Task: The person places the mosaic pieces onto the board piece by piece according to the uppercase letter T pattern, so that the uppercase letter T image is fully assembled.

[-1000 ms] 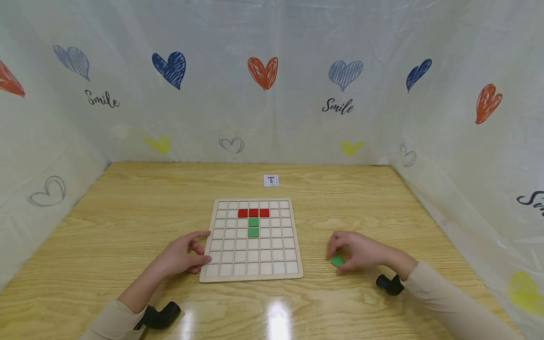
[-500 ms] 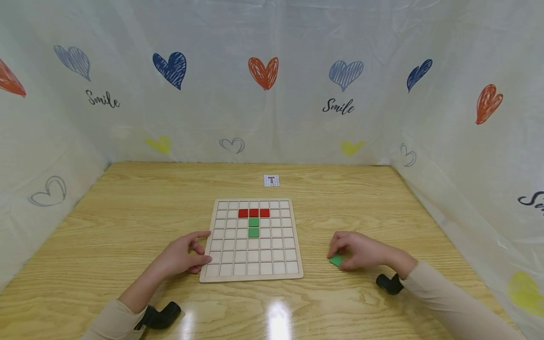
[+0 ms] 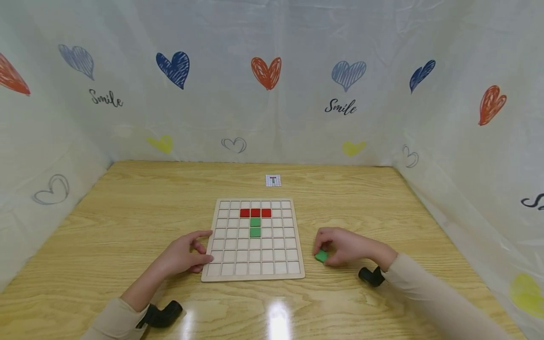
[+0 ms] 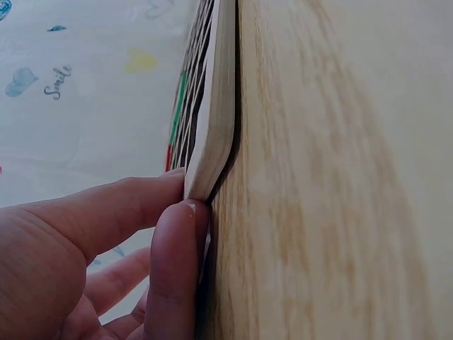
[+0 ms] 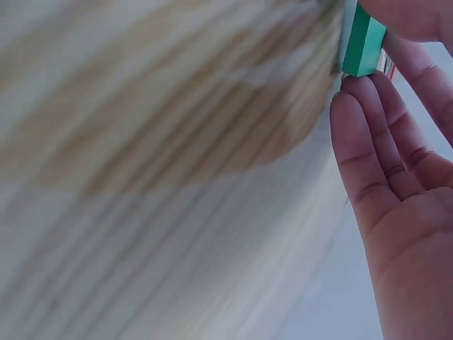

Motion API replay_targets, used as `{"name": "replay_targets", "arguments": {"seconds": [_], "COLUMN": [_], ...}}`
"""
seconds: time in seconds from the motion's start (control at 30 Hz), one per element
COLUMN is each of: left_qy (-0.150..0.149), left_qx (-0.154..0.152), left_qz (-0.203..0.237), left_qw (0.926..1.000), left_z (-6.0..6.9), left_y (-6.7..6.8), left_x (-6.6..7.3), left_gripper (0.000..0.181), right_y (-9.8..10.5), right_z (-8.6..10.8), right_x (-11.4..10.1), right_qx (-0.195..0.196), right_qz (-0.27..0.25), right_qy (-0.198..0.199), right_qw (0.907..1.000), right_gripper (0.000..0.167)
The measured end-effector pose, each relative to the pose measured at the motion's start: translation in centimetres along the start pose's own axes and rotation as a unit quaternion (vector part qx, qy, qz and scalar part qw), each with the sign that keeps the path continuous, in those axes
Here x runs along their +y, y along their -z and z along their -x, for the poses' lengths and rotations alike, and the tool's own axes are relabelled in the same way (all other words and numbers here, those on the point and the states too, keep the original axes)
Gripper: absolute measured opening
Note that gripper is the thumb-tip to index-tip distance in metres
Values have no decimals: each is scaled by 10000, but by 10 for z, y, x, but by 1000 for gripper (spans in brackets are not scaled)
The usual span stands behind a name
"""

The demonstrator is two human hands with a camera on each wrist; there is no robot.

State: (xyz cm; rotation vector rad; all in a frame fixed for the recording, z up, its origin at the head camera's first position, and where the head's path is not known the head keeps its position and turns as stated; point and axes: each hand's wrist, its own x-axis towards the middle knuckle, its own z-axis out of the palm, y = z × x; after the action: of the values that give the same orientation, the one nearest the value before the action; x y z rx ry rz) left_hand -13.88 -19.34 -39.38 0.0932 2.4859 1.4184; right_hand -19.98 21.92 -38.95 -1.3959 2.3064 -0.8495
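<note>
A wooden grid board (image 3: pixel 253 270) lies flat on the table, with three red tiles (image 3: pixel 255 213) in a row and two green tiles (image 3: pixel 255 226) below the middle one. My left hand (image 3: pixel 182 255) rests against the board's left edge, thumb and index finger spread apart; the left wrist view shows fingertips touching the rim (image 4: pixel 216 142). Right of the board, my right hand (image 3: pixel 342 246) pinches a green tile (image 3: pixel 321 256) between thumb and fingers. In the right wrist view, part of that thick green tile (image 5: pixel 362 46) is hidden by a finger.
A small printed card (image 3: pixel 273 180) with a red and green T pattern lies behind the board on the wooden table (image 3: pixel 170 198). A white curtain (image 3: pixel 297 127) with hearts encloses the back and sides. Black wrist-worn pieces (image 3: pixel 163 315) sit at the sleeves.
My right hand, pinching the green tile, has moved left toward the board, mostly within the last half second. My left hand stays at the board's edge. The view has shifted slightly.
</note>
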Motion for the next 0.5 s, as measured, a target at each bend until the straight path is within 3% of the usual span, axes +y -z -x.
{"name": "replay_targets", "arguments": {"seconds": [0.5], "left_qy": [6], "left_qx": [-42], "left_qz": [28], "left_qw": [10000], "left_z": [1], "left_y": [0], "left_x": [2], "left_gripper": [68], "right_y": [0], "right_z": [-39], "right_x": [-8], "right_qx": [-36], "right_qz": [-48], "right_qy": [106], "right_qw": [9999], "right_gripper": [23]}}
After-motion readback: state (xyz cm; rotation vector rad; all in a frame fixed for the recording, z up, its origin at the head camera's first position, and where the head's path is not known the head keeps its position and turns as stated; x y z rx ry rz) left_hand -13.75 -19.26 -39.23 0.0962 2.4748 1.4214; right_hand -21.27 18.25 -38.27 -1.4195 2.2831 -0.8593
